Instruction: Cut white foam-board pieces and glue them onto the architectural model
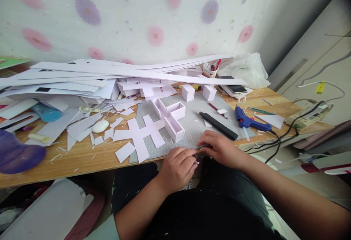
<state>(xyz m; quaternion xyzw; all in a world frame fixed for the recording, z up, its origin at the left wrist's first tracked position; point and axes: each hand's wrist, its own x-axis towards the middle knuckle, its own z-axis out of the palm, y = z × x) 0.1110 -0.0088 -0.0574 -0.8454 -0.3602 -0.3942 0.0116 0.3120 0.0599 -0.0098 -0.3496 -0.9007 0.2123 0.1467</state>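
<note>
Already two boxes (188, 93) look done, one paper shape (139, 141) lies flat, and left hand (177, 168) and right hand (219, 147) bend their fingers, grip unclear.

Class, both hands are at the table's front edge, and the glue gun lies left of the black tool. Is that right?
Not left: the head view shows the glue gun right of the black tool. The left hand and right hand are at the table's front edge.
</note>
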